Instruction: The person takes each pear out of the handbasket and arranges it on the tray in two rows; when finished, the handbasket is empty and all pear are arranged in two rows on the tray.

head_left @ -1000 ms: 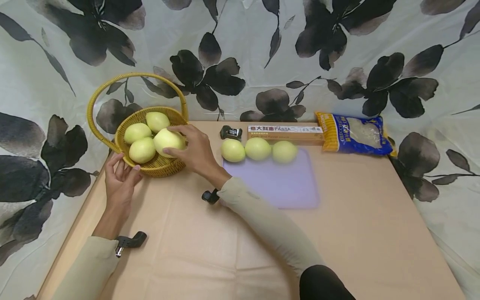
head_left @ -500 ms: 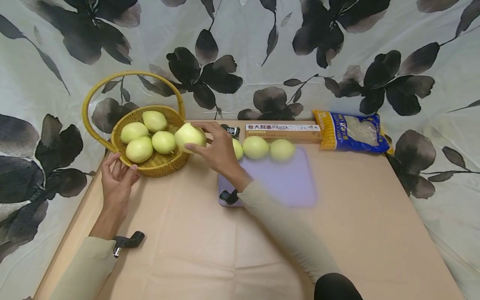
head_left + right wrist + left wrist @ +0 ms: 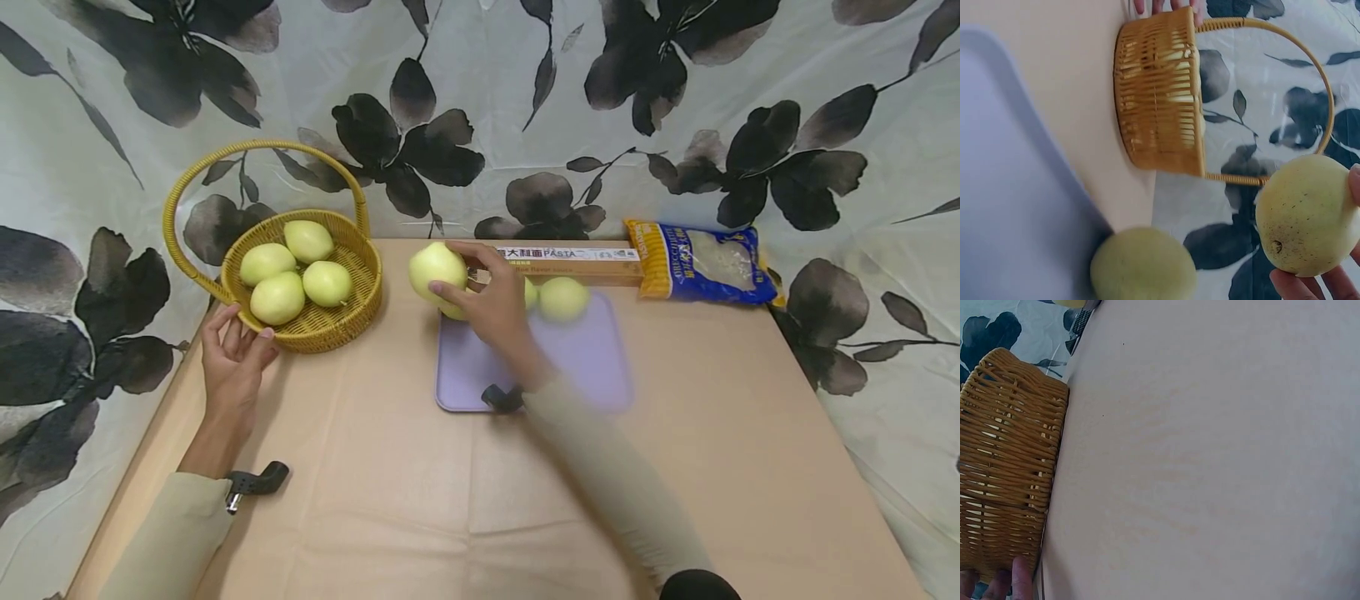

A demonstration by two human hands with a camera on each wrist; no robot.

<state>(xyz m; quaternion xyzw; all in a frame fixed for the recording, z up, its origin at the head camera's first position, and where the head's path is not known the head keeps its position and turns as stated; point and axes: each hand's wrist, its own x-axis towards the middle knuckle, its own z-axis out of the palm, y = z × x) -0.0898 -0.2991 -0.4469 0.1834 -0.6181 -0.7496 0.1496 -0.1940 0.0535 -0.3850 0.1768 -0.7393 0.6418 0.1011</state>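
A yellow-green pear (image 3: 437, 268) is gripped between the fingers and thumb of my right hand (image 3: 498, 308), raised over the back left corner of the lilac tray (image 3: 459, 392). Its speckled skin and brown end show in the right wrist view. Behind the hand, other pears (image 3: 564, 300) lie along the tray's back edge, partly hidden. To the left stands a yellow wicker basket (image 3: 330, 335) with a tall hoop handle and several pears (image 3: 277, 297) inside. My left hand (image 3: 234, 367) touches its front left side, fingers loosely bent; in the left wrist view fingertips (image 3: 1021, 575) rest against the wicker.
A pasta box (image 3: 585, 265) lies behind the tray, and a blue and yellow plastic packet (image 3: 708, 262) beside it at the back right. A floral cloth (image 3: 547, 83) hangs behind the beige table (image 3: 390, 475).
My right hand has lifted a pear out of the basket and carried it right, to above the tray's back left corner. My left hand stays at the basket.
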